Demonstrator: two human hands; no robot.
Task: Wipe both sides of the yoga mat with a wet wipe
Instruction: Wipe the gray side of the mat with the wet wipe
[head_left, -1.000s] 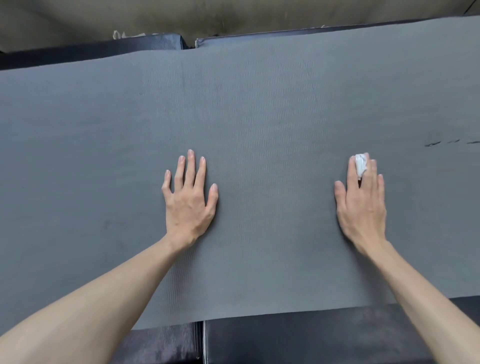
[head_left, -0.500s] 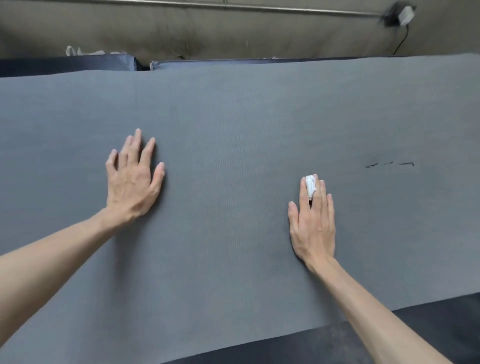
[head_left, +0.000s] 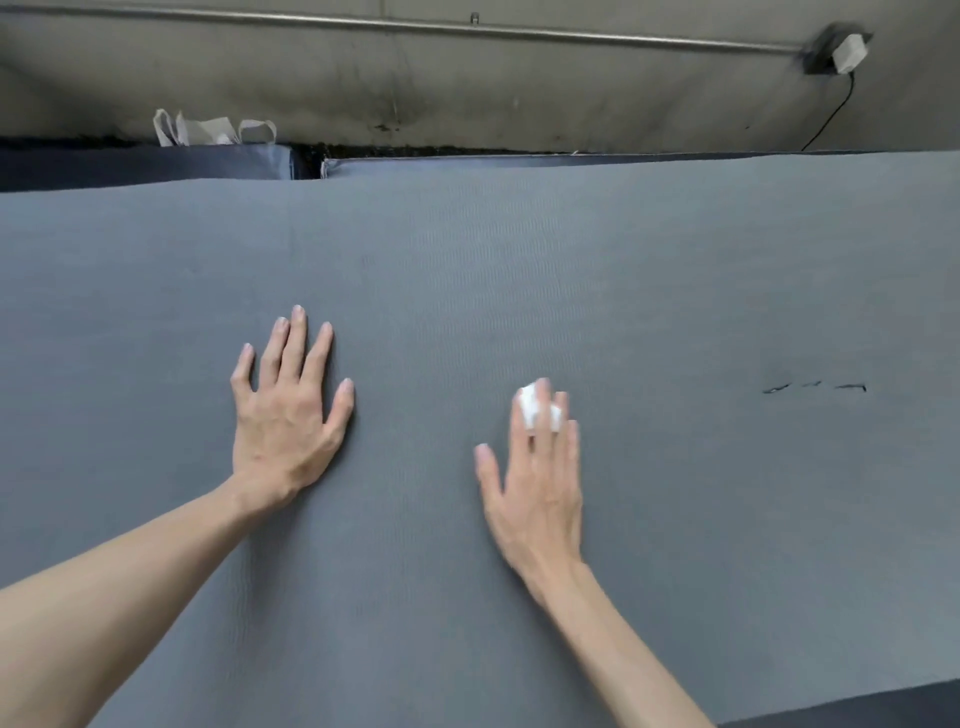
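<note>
A grey yoga mat (head_left: 649, 291) lies flat and fills most of the view. My left hand (head_left: 288, 415) rests palm down on it with the fingers spread and straight. To its right, my right hand (head_left: 535, 493) lies flat on the mat and its straight fingers press a small white wet wipe (head_left: 532, 408) against the surface. The wad pokes up between the fingertips. A few short dark marks (head_left: 815, 387) show on the mat further right.
Dark padded cushions (head_left: 156, 166) lie under the mat, with a seam at the back. Behind them are a grey wall with a metal rail (head_left: 467, 26), a white bag (head_left: 208, 130) and a plug with a black cable (head_left: 847, 52).
My right hand has slid left across the mat with the wipe, away from the dark marks and closer to my left hand. The left hand stays pressed in place.
</note>
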